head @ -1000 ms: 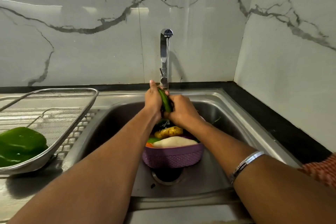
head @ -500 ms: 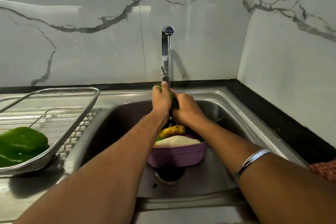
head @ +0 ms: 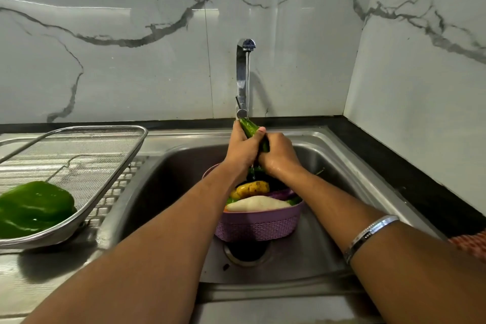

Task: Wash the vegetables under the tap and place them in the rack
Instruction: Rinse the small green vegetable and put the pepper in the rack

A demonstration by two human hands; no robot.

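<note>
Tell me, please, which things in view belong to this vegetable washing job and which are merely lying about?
Belonging to the job:
left hand and right hand gripping the green vegetable
tap
purple basket of vegetables
mesh rack
green pepper
sink

Just there:
bracelet
marble wall

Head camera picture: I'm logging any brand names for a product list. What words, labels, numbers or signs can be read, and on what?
None can be read.
The tap, sink, mesh rack and purple basket show no print.
The bracelet has small dark marks, too small to read.
</note>
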